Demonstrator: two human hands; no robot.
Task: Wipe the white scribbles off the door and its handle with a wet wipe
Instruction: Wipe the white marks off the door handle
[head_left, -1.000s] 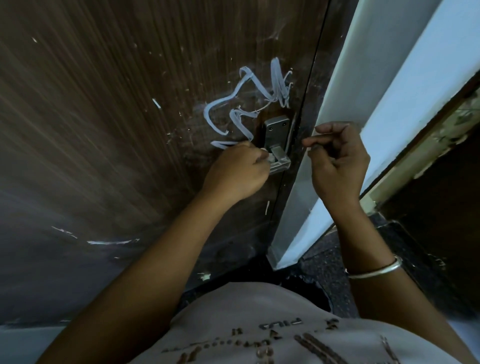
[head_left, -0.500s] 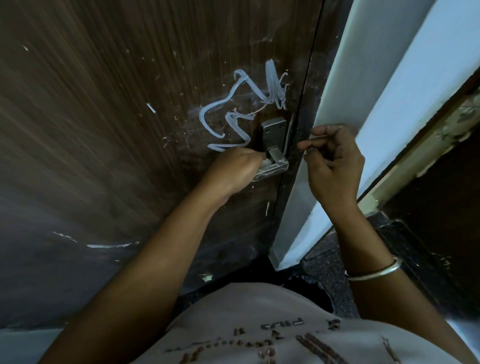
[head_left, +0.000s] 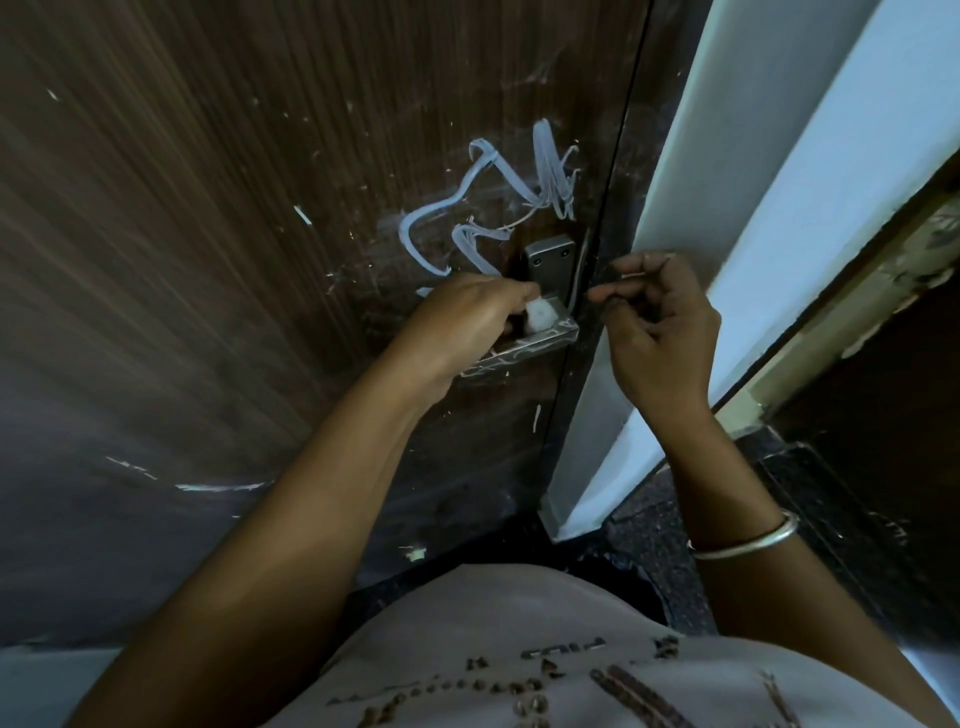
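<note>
Nearest the camera, the person's pale shirt (head_left: 493, 649) fills the bottom of the view, with both forearms reaching up from it and a metal bangle (head_left: 748, 543) on the right wrist. The left hand (head_left: 462, 332) lies over the handle (head_left: 550, 340), its fingers curled round a wadded wet wipe (head_left: 540, 314) and pressing it onto the top of the lever beside the backplate (head_left: 550, 260). A second ago that wad was hidden under the fist. Now it pokes out white at the fingertips, so the rubbing has worked along to the pivot end. The lever's front face still carries pale squiggles, so the handle is likely only part cleaned. The right hand (head_left: 665, 338) hovers at the door's edge with its fingers loosely curled, and nothing shows between them. Beyond, the white scribbles (head_left: 544, 156) above the handle look as bold as before on the dark door (head_left: 260, 208), so that larger job remains. The pale wall (head_left: 753, 182) rises to the right.
</note>
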